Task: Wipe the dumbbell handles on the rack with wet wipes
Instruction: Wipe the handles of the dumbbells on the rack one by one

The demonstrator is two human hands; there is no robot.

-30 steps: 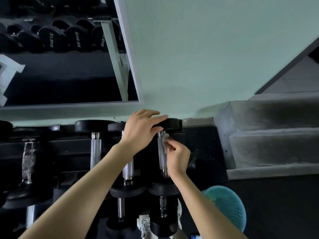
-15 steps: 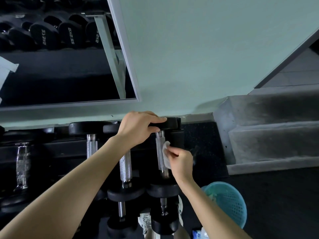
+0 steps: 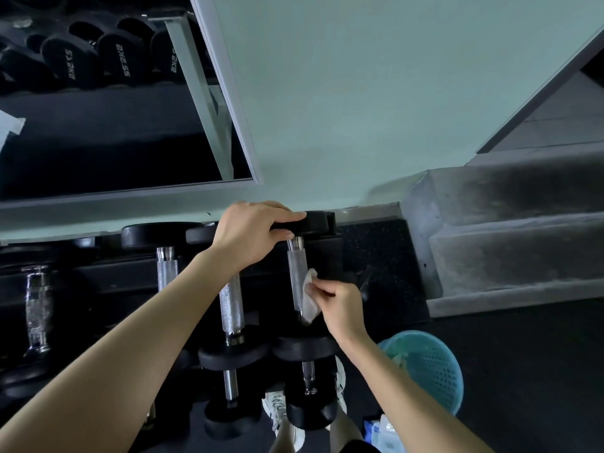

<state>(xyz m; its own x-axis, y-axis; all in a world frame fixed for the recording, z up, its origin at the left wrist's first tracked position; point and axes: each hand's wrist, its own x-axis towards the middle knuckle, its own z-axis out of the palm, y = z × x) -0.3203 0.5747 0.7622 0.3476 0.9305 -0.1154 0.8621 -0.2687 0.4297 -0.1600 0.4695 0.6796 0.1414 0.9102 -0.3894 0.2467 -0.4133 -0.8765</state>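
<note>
- My left hand (image 3: 251, 233) is at the centre of the frame, its fingers curled over the rim of the black far head (image 3: 315, 222) of the rightmost dumbbell, with the thumb tucked under it
- My right hand (image 3: 343, 308) sits just below and to the right, fingers pinching a white wet wipe (image 3: 309, 300) and pressing it against the right side of that dumbbell's knurled steel handle (image 3: 295, 273), at its lower half
- That handle runs up and down the middle of the frame, from the far head down to the near head (image 3: 304, 349) just under the wipe
- The dumbbell lies in a row on the dark rack (image 3: 98, 279); the neighbouring handle (image 3: 231, 305) is just to its left, its top hidden by my left wrist
- Two more handles show further left, the leftmost one blurred
- A lower row of dumbbells (image 3: 230, 384) shows at bottom centre, with a white shoe (image 3: 277, 410) beside it
- A teal perforated basket (image 3: 434, 364) stands on the dark floor at lower right, beside my right forearm
- A mirror (image 3: 98, 132) fills the upper left, a pale green wall (image 3: 359, 93) the upper centre, and grey steps (image 3: 506, 256) the right edge
</note>
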